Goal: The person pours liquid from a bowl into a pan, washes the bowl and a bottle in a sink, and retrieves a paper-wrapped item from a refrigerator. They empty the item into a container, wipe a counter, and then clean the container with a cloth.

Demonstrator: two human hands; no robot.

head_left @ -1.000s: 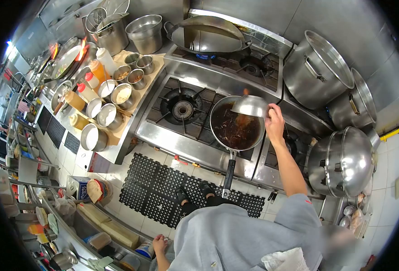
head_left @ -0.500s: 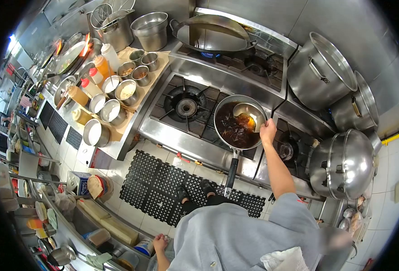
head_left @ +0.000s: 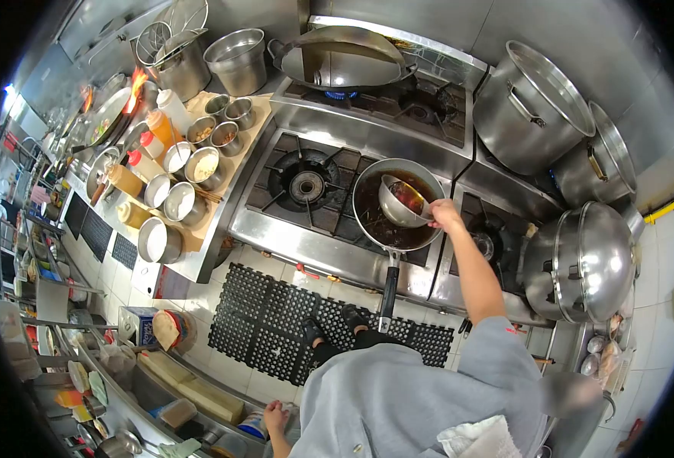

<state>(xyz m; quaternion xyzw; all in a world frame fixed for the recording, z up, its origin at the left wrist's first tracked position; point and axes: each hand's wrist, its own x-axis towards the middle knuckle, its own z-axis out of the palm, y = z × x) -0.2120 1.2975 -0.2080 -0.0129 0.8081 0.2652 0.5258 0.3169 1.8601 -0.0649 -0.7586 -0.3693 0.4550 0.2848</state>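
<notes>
My right hand (head_left: pixel 447 217) is closed round the rim or short handle of a metal bowl (head_left: pixel 393 204). The bowl is tilted inside a frying pan (head_left: pixel 359 217) of dark brown liquid, with some reddish-brown liquid in it. The pan rests on the stove (head_left: pixel 268 223), its black handle (head_left: pixel 390 284) pointing toward my body with no hand on it. Low in the view, my left hand (head_left: pixel 275 417) hangs by my side near the counter behind, fingers curled; whether it holds anything is too small to tell.
Left of the stove, a counter (head_left: pixel 213 229) bears squeeze bottles (head_left: pixel 125 180) and metal cups (head_left: pixel 161 240). A large wok (head_left: pixel 345 65) sits on the rear burner above a blue flame. Big pots (head_left: pixel 532 114) and a domed steel vessel (head_left: pixel 581 263) stand at the right.
The bowl has tipped more upright, its outer side now showing, and holds reddish liquid. The whole view has shifted slightly.
</notes>
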